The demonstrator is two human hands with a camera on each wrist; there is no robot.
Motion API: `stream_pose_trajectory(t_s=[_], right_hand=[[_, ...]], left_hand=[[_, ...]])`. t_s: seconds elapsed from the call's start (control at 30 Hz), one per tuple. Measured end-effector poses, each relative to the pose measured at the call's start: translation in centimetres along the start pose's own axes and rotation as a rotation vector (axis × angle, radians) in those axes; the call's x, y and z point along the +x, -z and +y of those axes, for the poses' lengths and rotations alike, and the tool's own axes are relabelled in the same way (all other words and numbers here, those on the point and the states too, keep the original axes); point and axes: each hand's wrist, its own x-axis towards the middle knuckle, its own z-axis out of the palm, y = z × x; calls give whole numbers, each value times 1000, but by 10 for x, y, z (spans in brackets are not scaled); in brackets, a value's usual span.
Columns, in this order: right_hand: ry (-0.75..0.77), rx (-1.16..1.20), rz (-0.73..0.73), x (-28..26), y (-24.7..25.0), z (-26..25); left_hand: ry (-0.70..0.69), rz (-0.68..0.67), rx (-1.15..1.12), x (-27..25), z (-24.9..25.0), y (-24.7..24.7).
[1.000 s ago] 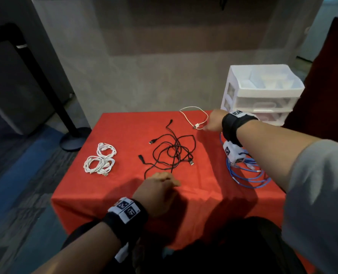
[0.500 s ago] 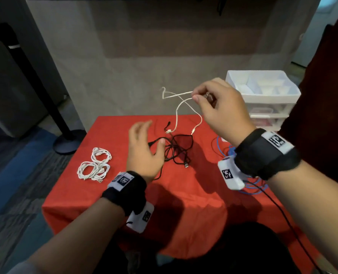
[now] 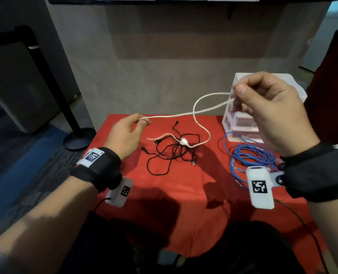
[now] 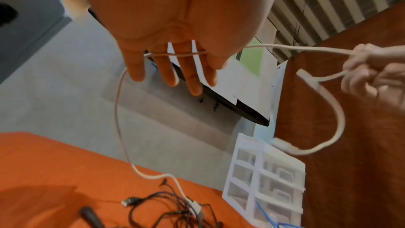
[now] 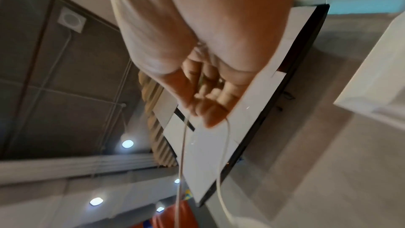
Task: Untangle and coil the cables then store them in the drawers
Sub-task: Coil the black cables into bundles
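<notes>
A white cable (image 3: 200, 126) hangs in the air between my two hands. My right hand (image 3: 237, 93) pinches a doubled loop of it, raised in front of the white drawer unit (image 3: 241, 123). My left hand (image 3: 142, 121) holds the cable further along, above the table's far left part. In the left wrist view the cable (image 4: 118, 110) crosses my fingers (image 4: 171, 68) and drops to the table. Its connector (image 3: 184, 142) rests on the tangled black cable (image 3: 170, 153). In the right wrist view two strands (image 5: 181, 153) hang from my curled right hand (image 5: 208, 107).
A loose bundle of blue cable (image 3: 249, 155) lies on the red tablecloth (image 3: 184, 194) in front of the drawers. A black post with a round base (image 3: 79, 138) stands on the floor left of the table. A grey wall is right behind the table.
My right hand lifted the white cable from the table's far side and drew it back and up. My left hand rose from the near table and took hold of the cable.
</notes>
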Motion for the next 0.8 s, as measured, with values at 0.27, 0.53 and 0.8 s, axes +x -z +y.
stream_pose_trajectory(t_s=[0.27, 0.53, 0.8], right_hand=[[14, -536, -322, -34, -41, 1], [-103, -108, -12, -25, -15, -11], [-118, -198, 284, -20, 37, 3]], left_hand=[[-391, 86, 405, -21, 89, 16], [-340, -22, 206, -15, 65, 15], [-13, -95, 30, -33, 9, 0]])
